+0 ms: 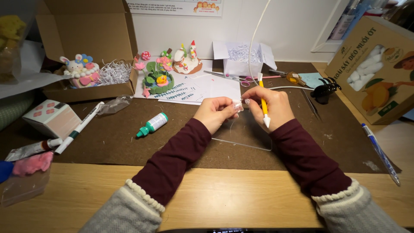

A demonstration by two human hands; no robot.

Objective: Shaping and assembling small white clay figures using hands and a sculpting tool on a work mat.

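Observation:
My left hand [214, 113] and my right hand [271, 106] meet over a dark brown mat [129, 138], both pinching a small clear plastic wrapped piece [237, 105] between the fingertips. The right hand also grips a yellow modelling tool with a white tip [264, 108], pointing down. A clear acrylic sheet [246, 136] lies on the mat just under the hands. Both arms wear maroon sleeves with grey knit cuffs.
A green-capped glue bottle [152, 125], a white marker [79, 127], a small patterned box [51, 117] and pink clay [33, 164] lie left. Clay figurines [158, 77] and a cardboard box [88, 47] stand behind. Scissors [235, 78], a black hair clip [325, 89], a blue pen [381, 154] and a carton [375, 69] sit right.

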